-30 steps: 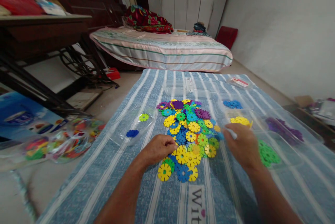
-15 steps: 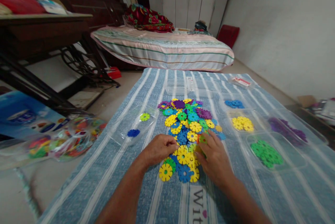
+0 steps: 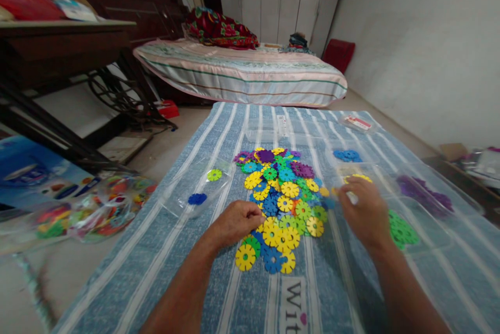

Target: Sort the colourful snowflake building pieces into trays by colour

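Note:
Notched plastic discs in several colours lie in a pile (image 3: 289, 189) on the striped cloth. My left hand (image 3: 244, 219) rests at the pile's left edge with its fingers curled together; whatever they might hold is hidden. To the right, my right hand (image 3: 365, 211) is closed in a pinch, with a small yellow disc (image 3: 335, 192) showing at its fingertips. It hovers by the clear tray with yellow discs (image 3: 359, 178), partly covering it. Green discs (image 3: 402, 230) lie in a tray beside my right wrist.
Blue discs (image 3: 347, 156) and purple discs (image 3: 424, 194) sit in other clear trays at right. A clear tray (image 3: 177, 184) at left holds a lime disc (image 3: 214, 174) and a dark blue one (image 3: 197, 199). A long clear container (image 3: 258, 132) stands behind the pile. Beyond is a bed (image 3: 242, 73).
My right hand has moved right, from the pile to the tray of yellow discs, uncovering lime and yellow discs at the pile's right side. My left hand has stayed in place.

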Tool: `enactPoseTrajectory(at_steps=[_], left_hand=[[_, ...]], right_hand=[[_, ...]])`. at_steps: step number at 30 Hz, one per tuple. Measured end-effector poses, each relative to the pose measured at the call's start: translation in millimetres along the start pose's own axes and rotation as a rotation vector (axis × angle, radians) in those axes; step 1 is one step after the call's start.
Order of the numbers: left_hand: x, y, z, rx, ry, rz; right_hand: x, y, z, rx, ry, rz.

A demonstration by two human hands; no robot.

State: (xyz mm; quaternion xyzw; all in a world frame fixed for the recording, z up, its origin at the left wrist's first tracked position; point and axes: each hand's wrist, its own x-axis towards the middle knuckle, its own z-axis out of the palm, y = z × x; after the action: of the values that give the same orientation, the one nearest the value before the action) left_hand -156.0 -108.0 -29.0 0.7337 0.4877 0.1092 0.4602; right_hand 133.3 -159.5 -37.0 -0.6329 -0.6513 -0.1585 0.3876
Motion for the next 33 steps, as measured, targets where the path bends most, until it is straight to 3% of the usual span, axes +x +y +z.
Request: enactPoseTrajectory(at_steps=[2, 4, 10, 14, 18, 24, 29, 33], left_hand=[[-0.2, 0.6, -0.2, 0.002, 0.003, -0.005], [-0.1, 1.0, -0.5, 0.006, 0.004, -0.005], [0.4, -0.4, -0.4, 0.008, -0.004, -0.001], [0.3, -2.0, 0.0, 0.002, 0.001, -0.009], [-0.3, -2.5, 1.0, 0.014, 0.018, -0.004], [-4.7, 1.4, 4.5, -0.088, 0.078, 0.005], [-10.1, 12.4, 14.5, -0.293, 0.016, 0.082], [-11.8, 20.2, 21.4, -0.324, -0.021, 0.12]], right_hand=[[12.0, 18.3, -8.2, -0.163, 0.104, 0.056], [14.4, 23.3, -11.3, -0.196, 0.109, 0.076], [-19.3, -18.4, 13.6, 0.075, -0.145, -0.038], [-34.9, -38.9, 30.1, 0.01, -0.279, -0.088], [-38.8, -42.2, 34.5, 0.002, -0.318, -0.089], [-40.1, -55.1, 28.8, 0.267, -0.244, 0.027], [-39.2, -87.8, 20.9, 0.53, -0.268, 0.125], [-34.7, -106.0, 21.4, 0.621, -0.265, 0.171]])
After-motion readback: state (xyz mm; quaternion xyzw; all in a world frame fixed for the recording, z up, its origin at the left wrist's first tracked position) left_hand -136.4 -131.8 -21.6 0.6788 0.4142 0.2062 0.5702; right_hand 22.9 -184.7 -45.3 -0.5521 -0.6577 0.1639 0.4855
